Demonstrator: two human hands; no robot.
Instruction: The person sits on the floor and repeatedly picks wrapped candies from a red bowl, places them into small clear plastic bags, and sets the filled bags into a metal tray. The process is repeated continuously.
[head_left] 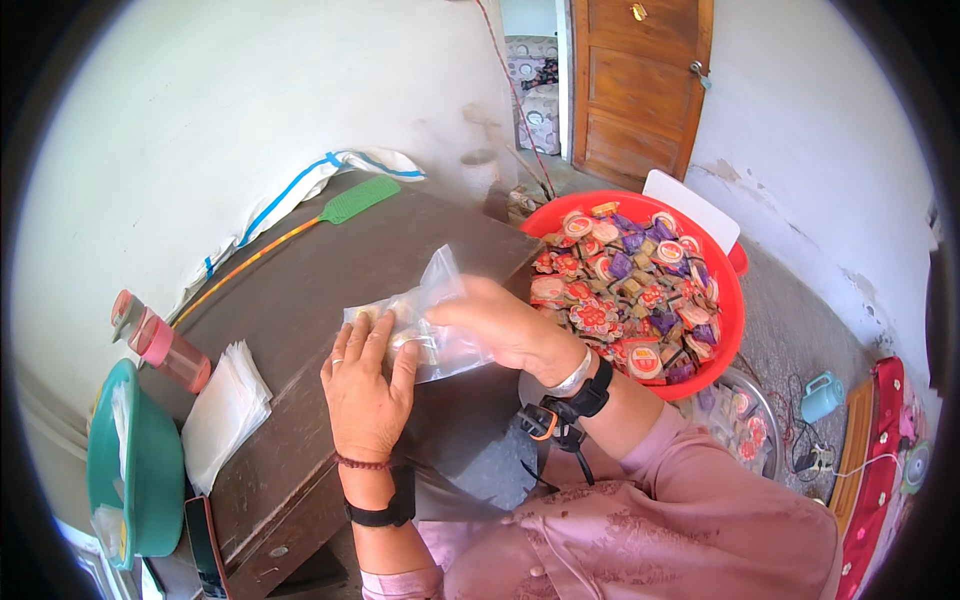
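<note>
A clear plastic zip bag lies on the dark wooden table near its right edge, one corner standing up. Small pale and yellowish pieces show through its left part; what they are I cannot make out. My left hand rests on that part, fingers spread and pressing the bag down. At the bag's right side is my right hand, slightly blurred. Its fingertips are hidden in or behind the plastic, so their grip does not show.
A red basin of wrapped snacks stands right of the table; a metal bowl sits below it. On the left are a green tub, a pink bottle, stacked white bags and a phone. A green fly swatter lies farther back.
</note>
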